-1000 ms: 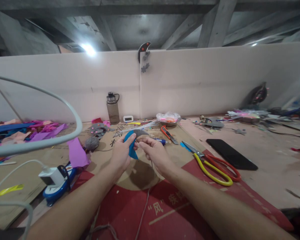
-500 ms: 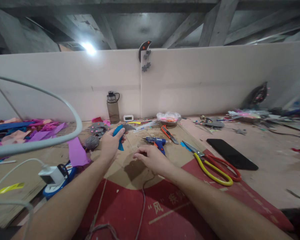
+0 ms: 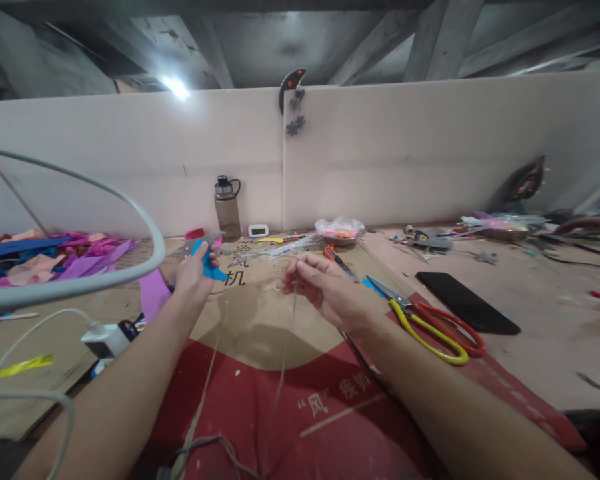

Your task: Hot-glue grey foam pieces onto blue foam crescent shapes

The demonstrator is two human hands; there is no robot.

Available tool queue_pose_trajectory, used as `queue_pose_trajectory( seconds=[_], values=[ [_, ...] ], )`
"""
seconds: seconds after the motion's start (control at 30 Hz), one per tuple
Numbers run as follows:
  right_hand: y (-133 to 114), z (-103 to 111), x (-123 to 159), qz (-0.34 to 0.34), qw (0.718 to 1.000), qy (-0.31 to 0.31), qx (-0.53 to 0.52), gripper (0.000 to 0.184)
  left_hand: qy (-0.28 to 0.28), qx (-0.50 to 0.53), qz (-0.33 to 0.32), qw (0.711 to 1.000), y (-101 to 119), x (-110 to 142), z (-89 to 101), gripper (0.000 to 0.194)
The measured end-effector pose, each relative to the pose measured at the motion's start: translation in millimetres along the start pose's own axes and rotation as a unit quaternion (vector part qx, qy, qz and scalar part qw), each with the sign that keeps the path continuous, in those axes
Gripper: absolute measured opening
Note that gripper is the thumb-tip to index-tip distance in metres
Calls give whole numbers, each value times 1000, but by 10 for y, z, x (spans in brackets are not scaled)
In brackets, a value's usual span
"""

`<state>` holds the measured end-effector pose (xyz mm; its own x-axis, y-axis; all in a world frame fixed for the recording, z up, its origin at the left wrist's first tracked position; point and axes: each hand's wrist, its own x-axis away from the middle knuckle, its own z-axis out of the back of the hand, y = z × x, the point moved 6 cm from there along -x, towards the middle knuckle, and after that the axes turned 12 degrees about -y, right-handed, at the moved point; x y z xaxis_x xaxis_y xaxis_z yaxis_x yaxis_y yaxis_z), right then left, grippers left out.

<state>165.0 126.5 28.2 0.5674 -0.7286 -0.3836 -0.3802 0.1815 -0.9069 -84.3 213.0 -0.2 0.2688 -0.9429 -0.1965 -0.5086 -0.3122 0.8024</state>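
The blue cloth piece (image 3: 213, 268) is gripped between the thumb and fingers of the left hand (image 3: 193, 275), above the far left part of the printed cardboard (image 3: 260, 333). Part of a grey piece is seen beside it; whether the two are joined cannot be told. The thread (image 3: 285, 360) is pinched, it seems, at the fingertips of the right hand (image 3: 325, 287), well apart from the cloth, and is left hanging loose. The blue shape is already cut, but no finished assembly is seen in either hand; by contrast, a dark crescent (image 3: 283, 95) with grey flowers is already hung on the white partition (image 3: 405, 160).

On the cardboard, “风”疾如 can be read in pale print on red, and 机 in black beneath what looks like 风. No brand can be made out on the bottle (image 3: 228, 217) or the phone (image 3: 465, 301), and the small clock's digits (image 3: 259, 231) are too small to be read.
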Motion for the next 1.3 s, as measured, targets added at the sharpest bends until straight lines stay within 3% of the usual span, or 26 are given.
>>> queue_pose_trajectory(
  seconds=[0.1,0.17,0.23,0.3,0.37,0.43,0.57,0.77,0.93,1.13,1.2,1.3],
  values=[
    [-114,110,27,43,997,51,-35,15,11,4,-3,1000,4,-25,64,4],
    [-85,155,22,21,998,54,-4,17,0,-11,-14,1000,6,-18,41,3],
    [46,141,-5,-48,995,6,92,21,-25,-45,-25,998,-7,24,-42,8],
    [184,132,-26,-97,967,-31,234,24,-57,-82,-31,995,-49,106,-170,15],
    [210,157,-43,-69,937,-3,344,22,-91,-114,-23,989,-126,223,-320,22],
    [155,205,-37,-13,923,67,379,17,-133,-134,6,982,-229,360,-475,26],
    [69,287,-17,19,925,144,350,25,-219,-207,30,953,-343,634,-750,27],
    [38,261,-7,34,921,112,371,14,-297,-334,30,894,-383,851,-927,26],
    [-41,242,42,64,890,152,426,10,-297,-288,58,908,-467,838,-895,27],
    [87,358,-43,-19,940,132,313,32,-295,-285,73,909,-488,818,-870,30],
    [112,376,-54,-28,945,131,299,37,-297,-294,75,906,-490,814,-861,31],
    [122,351,-53,-36,934,124,333,28,-302,-304,73,900,-504,818,-861,31]
  ],
)
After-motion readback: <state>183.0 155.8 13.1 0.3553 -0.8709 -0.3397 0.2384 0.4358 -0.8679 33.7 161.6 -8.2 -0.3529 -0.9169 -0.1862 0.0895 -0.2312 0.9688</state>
